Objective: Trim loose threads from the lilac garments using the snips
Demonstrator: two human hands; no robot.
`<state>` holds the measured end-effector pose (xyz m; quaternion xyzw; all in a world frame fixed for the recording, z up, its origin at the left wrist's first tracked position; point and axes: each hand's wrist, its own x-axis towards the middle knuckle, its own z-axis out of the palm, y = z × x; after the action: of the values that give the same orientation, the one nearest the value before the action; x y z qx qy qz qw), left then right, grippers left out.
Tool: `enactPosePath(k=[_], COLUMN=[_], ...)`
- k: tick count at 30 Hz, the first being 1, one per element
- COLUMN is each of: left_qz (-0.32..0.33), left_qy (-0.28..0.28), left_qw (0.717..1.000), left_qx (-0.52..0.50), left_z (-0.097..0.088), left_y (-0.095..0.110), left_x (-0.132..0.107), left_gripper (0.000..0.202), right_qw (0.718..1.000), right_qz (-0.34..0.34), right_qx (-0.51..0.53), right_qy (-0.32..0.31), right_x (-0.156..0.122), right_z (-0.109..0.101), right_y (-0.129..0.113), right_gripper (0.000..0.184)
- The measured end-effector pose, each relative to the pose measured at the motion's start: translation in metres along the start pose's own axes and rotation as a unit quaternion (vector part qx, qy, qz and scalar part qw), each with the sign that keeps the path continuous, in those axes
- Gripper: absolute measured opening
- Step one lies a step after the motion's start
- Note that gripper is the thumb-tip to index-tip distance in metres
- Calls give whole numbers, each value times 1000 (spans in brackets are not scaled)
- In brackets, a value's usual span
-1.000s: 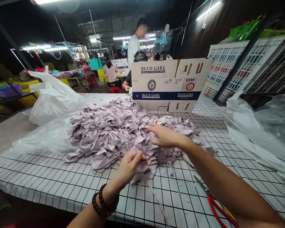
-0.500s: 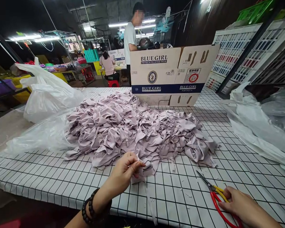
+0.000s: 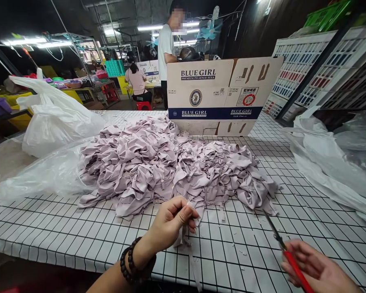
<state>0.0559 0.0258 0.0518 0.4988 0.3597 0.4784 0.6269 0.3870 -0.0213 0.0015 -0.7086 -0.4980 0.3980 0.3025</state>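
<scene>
My left hand (image 3: 175, 219), wearing dark beads at the wrist, pinches a small piece of pale mauve fabric (image 3: 182, 239) that hangs below the fingers. It is just in front of a large heap of the same mauve fabric pieces (image 3: 158, 162). At the lower right, my right hand (image 3: 317, 264) holds scissors (image 3: 296, 270) with red on the visible handle. Their dark blades point away from me toward the right end of the heap and look closed. A thin pale strip (image 3: 196, 272) dangles at the table's front edge under my left hand.
A white table (image 3: 79, 228) with a black grid carries the heap. Behind it stands a cardboard box (image 3: 213, 93). Plastic bags (image 3: 55, 118) lie on the left, more plastic (image 3: 326, 154) on the right. Another person (image 3: 166, 53) stands behind the box; one sits farther back.
My right hand has raised and turned the scissors, bringing the blades nearly edge-on. My left hand has shifted slightly right and lifted its fabric piece away from the heap.
</scene>
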Motion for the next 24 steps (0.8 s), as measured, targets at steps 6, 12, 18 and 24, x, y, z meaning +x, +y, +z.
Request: enactPosePath(k=[6,12,18,24], left_qz=[27,76,92,98], left_qy=[5,0,-26,-28], left_qw=[997,978,965,971], left_qx=[68,196,245,216], left_z=[4,-3,-8,-6], left_y=[-7,-7,-7,-5], left_x=[-1,-3,-3,-3], left_gripper=[30,27,24,25], right_qw=[977,940,918,912], right_qz=[-180,-245,-267,-282], right_qx=[-79,-203,-268,-279], right_qy=[-85,-123,-122,-108], right_x=[-15,-10,-3,-6], right_z=[49,66,67,69], right_y=[-103,-142,-138,-139], right_gripper=[32,35,33,31])
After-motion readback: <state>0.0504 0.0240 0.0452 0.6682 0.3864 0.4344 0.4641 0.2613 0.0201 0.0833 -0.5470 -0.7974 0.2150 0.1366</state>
